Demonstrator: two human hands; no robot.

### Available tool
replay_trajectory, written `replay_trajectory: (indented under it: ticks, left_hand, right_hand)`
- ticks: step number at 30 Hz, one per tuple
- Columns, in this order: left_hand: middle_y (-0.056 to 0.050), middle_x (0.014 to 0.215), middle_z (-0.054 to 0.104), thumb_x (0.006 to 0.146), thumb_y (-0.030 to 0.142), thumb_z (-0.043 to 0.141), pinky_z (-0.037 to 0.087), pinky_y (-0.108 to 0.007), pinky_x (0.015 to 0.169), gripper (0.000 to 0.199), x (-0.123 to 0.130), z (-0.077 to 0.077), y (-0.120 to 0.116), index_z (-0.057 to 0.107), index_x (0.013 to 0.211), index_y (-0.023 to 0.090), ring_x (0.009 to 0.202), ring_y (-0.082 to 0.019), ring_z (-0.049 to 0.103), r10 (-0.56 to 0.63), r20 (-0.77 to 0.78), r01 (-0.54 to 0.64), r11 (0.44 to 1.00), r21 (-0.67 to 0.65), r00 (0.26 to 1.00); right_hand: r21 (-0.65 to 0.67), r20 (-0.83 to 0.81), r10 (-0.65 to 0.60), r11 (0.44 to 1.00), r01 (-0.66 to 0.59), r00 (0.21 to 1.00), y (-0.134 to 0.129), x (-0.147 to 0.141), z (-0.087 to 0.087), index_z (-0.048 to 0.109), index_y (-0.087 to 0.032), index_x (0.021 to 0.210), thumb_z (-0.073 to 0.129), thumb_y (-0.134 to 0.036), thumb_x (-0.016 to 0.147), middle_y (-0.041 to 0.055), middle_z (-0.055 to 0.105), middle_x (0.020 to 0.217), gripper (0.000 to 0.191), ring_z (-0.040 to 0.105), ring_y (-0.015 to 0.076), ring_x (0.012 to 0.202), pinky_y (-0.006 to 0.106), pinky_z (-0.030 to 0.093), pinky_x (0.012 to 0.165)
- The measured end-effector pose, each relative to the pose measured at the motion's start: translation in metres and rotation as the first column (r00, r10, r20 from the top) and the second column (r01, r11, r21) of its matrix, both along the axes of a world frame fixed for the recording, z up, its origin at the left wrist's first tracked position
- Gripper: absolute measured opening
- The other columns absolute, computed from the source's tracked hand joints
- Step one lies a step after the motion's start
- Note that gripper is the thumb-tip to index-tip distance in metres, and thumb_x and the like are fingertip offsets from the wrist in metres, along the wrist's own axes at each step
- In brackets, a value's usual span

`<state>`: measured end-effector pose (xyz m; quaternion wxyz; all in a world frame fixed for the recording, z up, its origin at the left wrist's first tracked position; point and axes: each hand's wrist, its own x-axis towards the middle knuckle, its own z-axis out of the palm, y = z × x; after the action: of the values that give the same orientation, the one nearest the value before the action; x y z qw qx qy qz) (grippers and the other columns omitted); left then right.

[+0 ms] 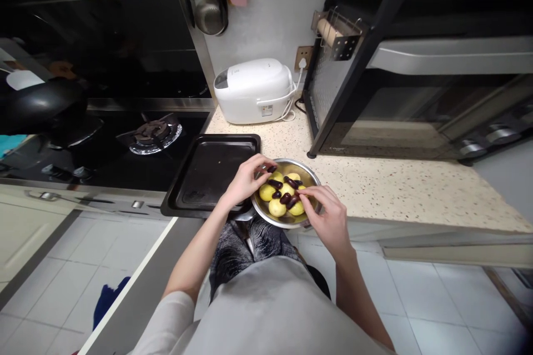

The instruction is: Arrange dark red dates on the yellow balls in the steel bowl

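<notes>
A round metal bowl (308, 175) sits at the counter's front edge, close to my body. Inside are several pale yellow, round pieces (277, 208) that look like peeled potatoes, with several glossy dark purple oblong pieces (285, 198) lying on top. At the bowl's upper left rim, my left hand (249, 178) is closed, pinching one dark oblong piece between thumb and fingers. From the right side my right hand (328, 215) reaches in, its thumb and fingertips pinched at another dark oblong piece.
A black baking tray (200, 191) lies left of the bowl, overlapping the hob edge. Behind stands a white appliance (256, 91) with a cord. A gas burner (153, 133) is at left; an oven (400, 116) on a black rack stands right. An open drawer (154, 271) juts out below.
</notes>
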<state>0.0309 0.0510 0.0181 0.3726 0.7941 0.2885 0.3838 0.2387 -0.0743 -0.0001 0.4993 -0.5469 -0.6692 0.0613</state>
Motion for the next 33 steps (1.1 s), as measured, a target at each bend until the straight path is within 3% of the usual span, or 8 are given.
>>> replay_trajectory:
  ticks: [7,10,18,23,26,30,33]
  left_hand:
    - [-0.009,0.111,0.072,0.094,0.009,0.054,0.054,-0.040,0.100,0.025,0.015,0.000,0.004,0.071,0.110,0.019,0.106,-0.022,0.068,-0.197,-0.179,0.203,0.979,0.017,0.964]
    - [-0.010,0.114,0.073,0.098,0.009,0.047,0.052,-0.041,0.103,0.029,0.016,-0.002,0.003,0.071,0.111,0.017,0.110,-0.023,0.068,-0.227,-0.201,0.235,0.972,0.014,0.953]
    - [-0.012,0.121,0.071,0.103,0.014,0.045,0.050,-0.040,0.108,0.028,0.012,0.000,-0.013,0.070,0.116,0.018,0.118,-0.023,0.066,-0.119,-0.121,0.131,0.987,0.098,0.986]
    - [-0.012,0.119,0.070,0.104,0.016,0.046,0.052,-0.040,0.105,0.025,-0.006,0.001,-0.049,0.069,0.116,0.019,0.118,-0.023,0.065,0.063,0.003,-0.062,0.974,0.217,0.998]
    - [-0.011,0.116,0.071,0.104,0.014,0.046,0.052,-0.039,0.103,0.026,-0.020,-0.001,-0.076,0.068,0.114,0.020,0.115,-0.022,0.066,0.096,-0.011,-0.089,0.961,0.263,0.995]
    - [-0.010,0.117,0.073,0.105,0.014,0.046,0.051,-0.036,0.101,0.026,-0.036,-0.002,-0.109,0.066,0.120,0.020,0.113,-0.021,0.067,0.001,-0.272,0.081,0.954,0.290,0.962]
    - [-0.010,0.118,0.073,0.106,0.018,0.047,0.048,-0.037,0.106,0.026,-0.045,0.000,-0.128,0.066,0.123,0.020,0.128,-0.024,0.061,-0.131,-0.463,0.268,0.932,0.244,0.877]
  right_hand:
    - [0.006,-0.011,-0.026,1.000,0.027,1.000,-0.005,0.007,-0.004,0.071,-0.023,0.096,0.061,-0.019,0.098,0.0056,0.075,0.093,0.012,0.069,0.0226,0.089,0.039,0.056,0.081]
    - [0.008,-0.014,-0.028,1.000,0.028,1.000,-0.006,0.008,-0.005,0.071,-0.022,0.096,0.061,-0.019,0.098,0.0056,0.075,0.093,0.011,0.069,0.0222,0.089,0.038,0.056,0.080]
    - [0.026,-0.022,-0.021,0.999,0.021,1.000,-0.008,0.007,-0.005,0.072,-0.022,0.097,0.061,-0.018,0.099,0.0053,0.075,0.094,0.011,0.069,0.0214,0.089,0.036,0.055,0.081]
    - [0.033,-0.014,-0.036,0.999,0.036,0.999,-0.013,0.009,-0.007,0.072,-0.021,0.096,0.061,-0.017,0.098,0.0050,0.075,0.093,0.011,0.069,0.0207,0.089,0.035,0.054,0.082]
    - [0.030,-0.007,-0.021,0.999,0.021,1.000,-0.017,0.009,-0.009,0.072,-0.021,0.096,0.062,-0.017,0.098,0.0048,0.075,0.093,0.012,0.069,0.0204,0.089,0.034,0.055,0.082]
    - [0.064,0.018,-0.005,0.998,0.004,1.000,-0.022,0.005,-0.009,0.072,-0.021,0.096,0.063,-0.018,0.098,0.0046,0.074,0.091,0.010,0.068,0.0196,0.085,0.034,0.054,0.080]
    - [0.113,0.029,0.025,0.993,-0.029,0.999,-0.027,0.000,-0.010,0.072,-0.021,0.096,0.065,-0.017,0.098,0.0041,0.074,0.089,0.008,0.068,0.0189,0.082,0.033,0.053,0.079]
